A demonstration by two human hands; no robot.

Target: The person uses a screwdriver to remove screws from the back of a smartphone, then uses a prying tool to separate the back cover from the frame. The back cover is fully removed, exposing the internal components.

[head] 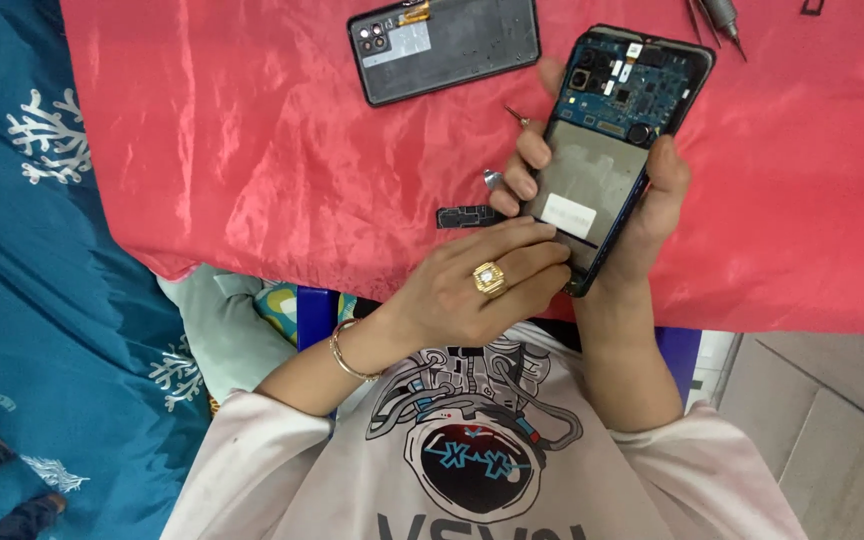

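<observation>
My right hand (657, 200) holds an opened phone (602, 150) from behind, thumb on its right edge and fingertips curled round its left edge. The phone's back is off, showing a blue circuit board at the top and a grey battery with a white label. My left hand (472, 290), wearing a gold ring and a thin bracelet, lies across the phone's lower end with its fingers curled over it, hiding that end. The phone is held just above a red satin cloth (252, 150).
The removed dark back cover (442, 45) lies on the cloth at the top. A small black part (464, 216) and a small metal piece (492, 178) lie by my fingers. Screwdriver tips (724, 22) show at top right. Blue patterned fabric (32, 250) lies left.
</observation>
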